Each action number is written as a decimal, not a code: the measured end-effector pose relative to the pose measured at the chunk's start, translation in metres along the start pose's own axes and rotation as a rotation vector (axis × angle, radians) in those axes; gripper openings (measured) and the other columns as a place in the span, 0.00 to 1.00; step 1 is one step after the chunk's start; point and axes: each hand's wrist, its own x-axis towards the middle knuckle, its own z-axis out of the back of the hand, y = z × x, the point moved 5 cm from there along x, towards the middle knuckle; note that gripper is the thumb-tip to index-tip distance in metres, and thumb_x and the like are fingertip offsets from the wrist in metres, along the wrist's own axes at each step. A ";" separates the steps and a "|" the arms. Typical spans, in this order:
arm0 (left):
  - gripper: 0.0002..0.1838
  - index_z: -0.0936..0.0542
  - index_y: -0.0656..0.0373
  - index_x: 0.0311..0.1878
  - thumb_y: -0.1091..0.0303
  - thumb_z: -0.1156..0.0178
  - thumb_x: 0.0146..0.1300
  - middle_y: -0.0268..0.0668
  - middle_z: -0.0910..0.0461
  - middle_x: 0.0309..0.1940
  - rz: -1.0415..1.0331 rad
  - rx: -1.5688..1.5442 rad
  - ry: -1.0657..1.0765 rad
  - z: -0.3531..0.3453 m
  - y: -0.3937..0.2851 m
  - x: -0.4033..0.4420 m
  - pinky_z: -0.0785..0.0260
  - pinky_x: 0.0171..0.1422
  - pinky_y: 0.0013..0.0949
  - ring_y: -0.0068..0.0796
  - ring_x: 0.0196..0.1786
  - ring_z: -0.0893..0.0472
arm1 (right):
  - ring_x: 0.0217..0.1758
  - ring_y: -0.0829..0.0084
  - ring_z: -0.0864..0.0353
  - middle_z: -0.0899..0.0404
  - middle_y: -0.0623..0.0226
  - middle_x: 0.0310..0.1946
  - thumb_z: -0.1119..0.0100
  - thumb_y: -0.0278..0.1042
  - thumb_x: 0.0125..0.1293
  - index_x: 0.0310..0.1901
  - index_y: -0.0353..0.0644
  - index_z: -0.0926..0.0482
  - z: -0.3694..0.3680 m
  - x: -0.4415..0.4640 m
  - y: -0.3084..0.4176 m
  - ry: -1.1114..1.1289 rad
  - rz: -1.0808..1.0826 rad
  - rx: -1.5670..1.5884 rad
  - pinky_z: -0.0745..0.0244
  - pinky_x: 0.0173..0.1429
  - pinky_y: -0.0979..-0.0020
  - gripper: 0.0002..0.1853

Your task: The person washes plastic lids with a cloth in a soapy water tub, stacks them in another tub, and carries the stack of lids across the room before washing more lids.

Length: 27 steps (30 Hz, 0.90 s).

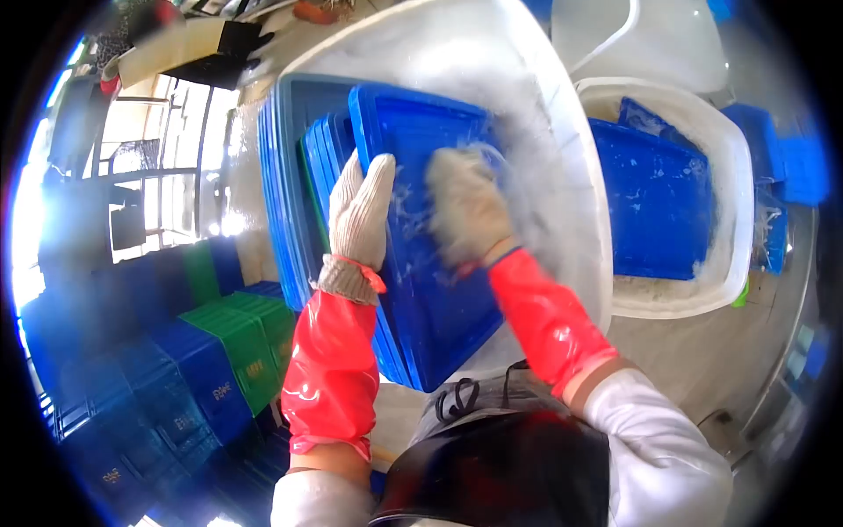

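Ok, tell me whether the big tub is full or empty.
The big tub is not empty: foam shows inside, beside the trays. How full, cannot tell: the trays hide much of it.

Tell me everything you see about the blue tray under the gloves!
The tray is bright blue, shiny and plastic-looking, with straight sides and a raised rim. Whitish, foamy-looking streaks mark its face. It slants at the white tub, next to more trays. The gloved left hand touches its left edge; the right hand, blurred, is over its face.
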 end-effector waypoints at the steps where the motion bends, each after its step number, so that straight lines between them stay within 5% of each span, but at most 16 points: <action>1: 0.22 0.19 0.63 0.61 0.54 0.40 0.76 0.28 0.20 0.41 -0.014 0.066 -0.004 -0.003 -0.001 0.004 0.31 0.47 0.28 0.18 0.41 0.27 | 0.57 0.50 0.18 0.16 0.49 0.48 0.43 0.34 0.66 0.59 0.35 0.21 -0.038 -0.021 -0.054 0.121 -0.091 -0.071 0.25 0.65 0.54 0.21; 5: 0.29 0.19 0.61 0.63 0.45 0.37 0.73 0.30 0.19 0.42 -0.059 0.130 -0.028 -0.013 -0.007 0.019 0.28 0.48 0.30 0.22 0.42 0.24 | 0.40 0.45 0.16 0.17 0.46 0.41 0.47 0.30 0.65 0.61 0.33 0.32 -0.031 -0.112 -0.052 0.175 -0.667 0.367 0.20 0.47 0.53 0.23; 6: 0.31 0.20 0.61 0.64 0.44 0.37 0.72 0.31 0.19 0.43 0.039 0.079 -0.043 -0.016 -0.007 0.021 0.28 0.50 0.31 0.23 0.43 0.23 | 0.36 0.43 0.16 0.17 0.43 0.42 0.48 0.29 0.65 0.61 0.32 0.34 -0.041 -0.137 -0.041 0.158 -0.604 0.439 0.19 0.42 0.52 0.23; 9: 0.35 0.22 0.64 0.67 0.40 0.42 0.74 0.40 0.17 0.54 -0.175 0.202 -0.017 -0.006 0.020 0.041 0.29 0.64 0.37 0.31 0.56 0.21 | 0.43 0.44 0.15 0.18 0.40 0.43 0.46 0.29 0.64 0.59 0.31 0.32 -0.008 -0.135 0.039 0.359 -0.413 0.480 0.20 0.48 0.52 0.23; 12: 0.34 0.22 0.66 0.67 0.42 0.43 0.76 0.43 0.17 0.58 -0.222 0.211 -0.019 -0.001 0.039 0.048 0.32 0.69 0.38 0.35 0.62 0.22 | 0.45 0.40 0.20 0.24 0.38 0.44 0.41 0.30 0.58 0.61 0.25 0.28 0.022 -0.085 0.090 -0.111 0.090 0.377 0.25 0.48 0.45 0.28; 13: 0.34 0.22 0.67 0.66 0.42 0.43 0.77 0.43 0.17 0.59 -0.214 0.227 -0.026 0.001 0.041 0.046 0.32 0.70 0.38 0.36 0.63 0.22 | 0.44 0.41 0.20 0.23 0.40 0.43 0.44 0.28 0.60 0.64 0.26 0.29 0.032 -0.061 0.088 -0.335 0.105 0.302 0.27 0.47 0.41 0.29; 15: 0.32 0.21 0.68 0.65 0.44 0.44 0.78 0.44 0.17 0.59 -0.201 0.258 0.003 0.002 0.038 0.039 0.33 0.71 0.38 0.37 0.64 0.22 | 0.45 0.44 0.21 0.20 0.44 0.42 0.45 0.29 0.63 0.65 0.31 0.26 0.033 -0.002 0.052 -0.245 -0.010 0.279 0.26 0.49 0.47 0.27; 18: 0.21 0.18 0.62 0.60 0.56 0.37 0.74 0.33 0.17 0.50 -0.053 -0.102 0.109 -0.010 0.031 0.036 0.30 0.61 0.31 0.24 0.54 0.21 | 0.52 0.44 0.19 0.18 0.43 0.46 0.50 0.36 0.72 0.62 0.40 0.22 0.052 0.081 0.002 -0.084 -0.138 0.222 0.23 0.57 0.51 0.21; 19: 0.18 0.17 0.60 0.59 0.60 0.35 0.73 0.30 0.17 0.47 -0.015 -0.171 0.130 -0.013 0.028 0.032 0.29 0.58 0.28 0.20 0.50 0.21 | 0.55 0.46 0.18 0.17 0.43 0.50 0.51 0.38 0.74 0.62 0.41 0.21 0.037 0.095 -0.027 -0.204 -0.190 0.242 0.23 0.60 0.54 0.20; 21: 0.17 0.17 0.59 0.58 0.62 0.34 0.72 0.30 0.17 0.46 0.007 -0.236 0.163 -0.016 0.027 0.034 0.28 0.56 0.29 0.20 0.48 0.21 | 0.58 0.48 0.17 0.17 0.43 0.53 0.52 0.40 0.76 0.62 0.42 0.20 0.013 0.081 -0.059 -0.335 -0.247 0.260 0.23 0.63 0.57 0.20; 24: 0.16 0.17 0.59 0.58 0.63 0.34 0.72 0.30 0.16 0.45 0.044 -0.234 0.162 -0.019 0.023 0.038 0.27 0.55 0.29 0.21 0.47 0.21 | 0.59 0.53 0.16 0.16 0.43 0.56 0.53 0.43 0.79 0.63 0.43 0.19 -0.011 0.032 -0.076 -0.076 -0.467 0.253 0.23 0.64 0.61 0.20; 27: 0.16 0.17 0.60 0.58 0.64 0.34 0.72 0.31 0.16 0.45 0.169 -0.305 0.143 -0.022 0.013 0.035 0.27 0.54 0.29 0.21 0.46 0.21 | 0.55 0.53 0.14 0.14 0.46 0.51 0.49 0.44 0.79 0.62 0.43 0.19 -0.017 0.010 -0.056 -0.074 -0.647 0.656 0.22 0.61 0.61 0.19</action>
